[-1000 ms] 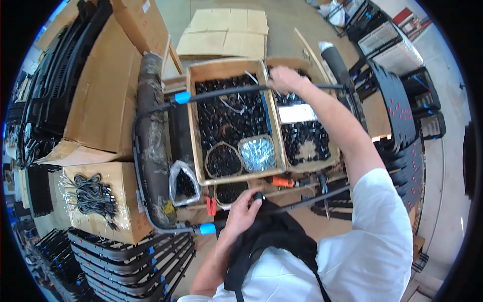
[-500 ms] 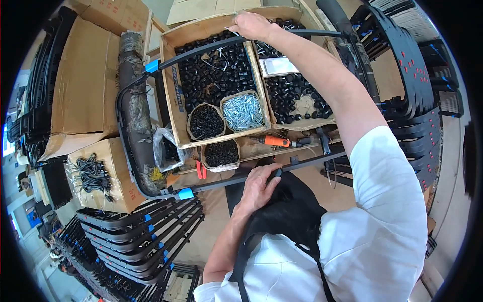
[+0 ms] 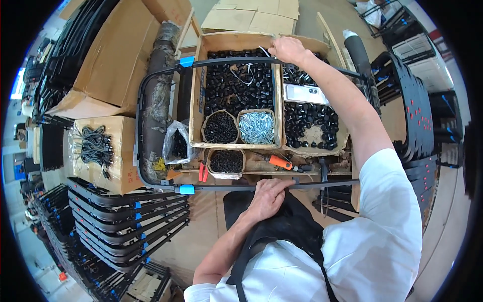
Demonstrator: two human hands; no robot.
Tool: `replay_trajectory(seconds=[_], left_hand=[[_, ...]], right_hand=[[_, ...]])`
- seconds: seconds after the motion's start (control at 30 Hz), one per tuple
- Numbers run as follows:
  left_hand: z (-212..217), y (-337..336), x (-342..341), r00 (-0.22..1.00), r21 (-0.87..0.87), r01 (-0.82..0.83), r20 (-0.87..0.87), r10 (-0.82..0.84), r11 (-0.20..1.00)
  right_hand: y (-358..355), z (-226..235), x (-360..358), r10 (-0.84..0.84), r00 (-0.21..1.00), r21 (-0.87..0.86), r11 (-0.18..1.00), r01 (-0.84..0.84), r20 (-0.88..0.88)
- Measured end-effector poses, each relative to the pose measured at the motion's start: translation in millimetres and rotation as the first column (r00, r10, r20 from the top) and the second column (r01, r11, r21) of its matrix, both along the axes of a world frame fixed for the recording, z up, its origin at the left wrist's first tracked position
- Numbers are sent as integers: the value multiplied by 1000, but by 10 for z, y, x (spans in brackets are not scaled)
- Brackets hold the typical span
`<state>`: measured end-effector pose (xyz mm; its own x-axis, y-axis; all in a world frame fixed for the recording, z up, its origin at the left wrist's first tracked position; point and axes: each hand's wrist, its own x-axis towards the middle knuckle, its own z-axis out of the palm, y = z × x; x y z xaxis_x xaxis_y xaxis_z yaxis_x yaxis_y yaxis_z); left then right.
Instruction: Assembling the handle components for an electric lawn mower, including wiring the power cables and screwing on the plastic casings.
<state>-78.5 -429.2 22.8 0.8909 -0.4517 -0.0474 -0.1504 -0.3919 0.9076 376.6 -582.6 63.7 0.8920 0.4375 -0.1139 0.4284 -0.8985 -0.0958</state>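
A large black tubular frame (image 3: 221, 188) with rounded corners and blue tape (image 3: 186, 189) lies level over the bins. My left hand (image 3: 269, 197) is closed over the near bar, close to my apron. My right hand (image 3: 289, 49) reaches to the far bar, fingers pinched at a thin white cable tie (image 3: 263, 51) that sticks out beside the bar. Its fingertips are partly hidden. Under the frame, a wooden box (image 3: 277, 100) holds black plastic caps (image 3: 241, 90); a looped white tie (image 3: 242, 76) lies on them. A white phone (image 3: 305, 93) rests on the right compartment.
Cartons of dark screws (image 3: 221, 127) and silver screws (image 3: 256, 127) sit in the box. An orange power tool (image 3: 280, 161) and red-handled pliers (image 3: 203, 171) lie at its near edge. Padded rails (image 3: 157, 95) flank it. Stacked black frames (image 3: 126, 221) stand at left; more (image 3: 415, 116) at right.
The view has turned, so the frame appears more level and the bins sit farther right. Both hands keep their places on the frame's near and far bars.
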Motion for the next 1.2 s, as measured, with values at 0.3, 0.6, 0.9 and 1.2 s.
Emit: replay_trajectory(seconds=[0.3,0.6,0.9,1.2], left_hand=[[181,86,84,993,252,112,-62,-99,961],[116,33,122,992,210,122,7,-126,970],[161,159,170,937,99,157,-329,-117,983],[149,98,164,926,127,241,-327,-189,962]], right_hand=[[21,194,30,-19,988,-141,990,-2,-150],[99,206,42,75,996,-283,957,-61,40],[204,388,-72,129,976,-567,797,-207,-174],[231,394,68,191,979,-702,689,-180,-64]])
